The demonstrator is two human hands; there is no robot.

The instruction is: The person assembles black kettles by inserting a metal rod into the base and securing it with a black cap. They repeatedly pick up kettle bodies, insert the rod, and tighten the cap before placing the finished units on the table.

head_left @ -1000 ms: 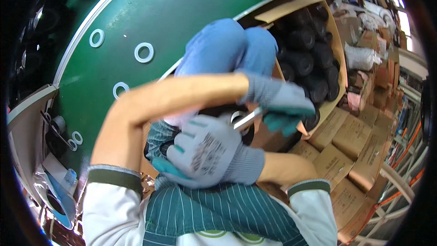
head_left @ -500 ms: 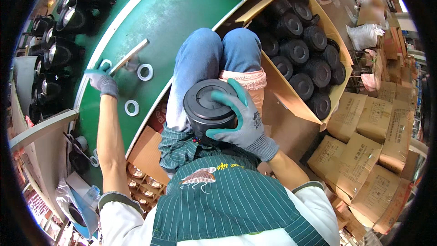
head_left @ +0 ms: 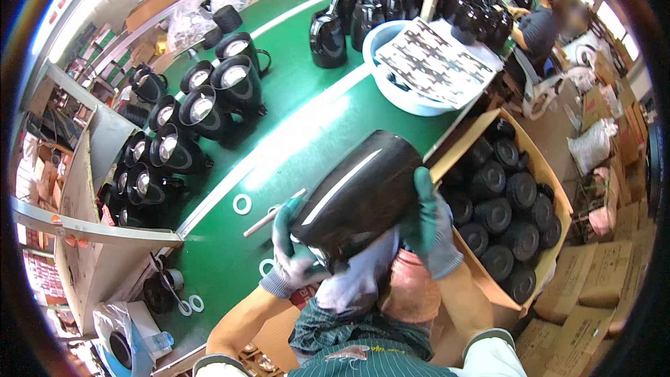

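Two gloved hands hold one glossy black kettle body [head_left: 356,199] tilted over the person's lap, its rounded wall turned up toward the camera and its far end reaching over the edge of the green counter [head_left: 307,91]; the left hand [head_left: 293,255] cups the lower near end from beneath, its fingers [head_left: 283,227] curled up against the shell and gripping it; the right hand [head_left: 433,227] presses on the right side, fingers [head_left: 423,188] closed along the wall, so the kettle body is clamped between both palms. A light cloth [head_left: 356,279] hangs just under the kettle body, touching it, above the person's knees; whether either hand also holds the cloth cannot be told. On the counter just left of the left hand lie a thin metal rod [head_left: 272,213] and a white ring [head_left: 242,204], close together but apart; another white ring [head_left: 266,266] sits near the counter's near edge. To the right, touching the counter's edge, an open cardboard box [head_left: 551,188] is packed with black round parts [head_left: 502,216] in rows. Farther up the counter stand several black kettles with open tops [head_left: 209,108], and beyond them a pale basin [head_left: 391,84] carrying a patterned sheet [head_left: 433,63]. Another person [head_left: 537,21] works at the far right end.
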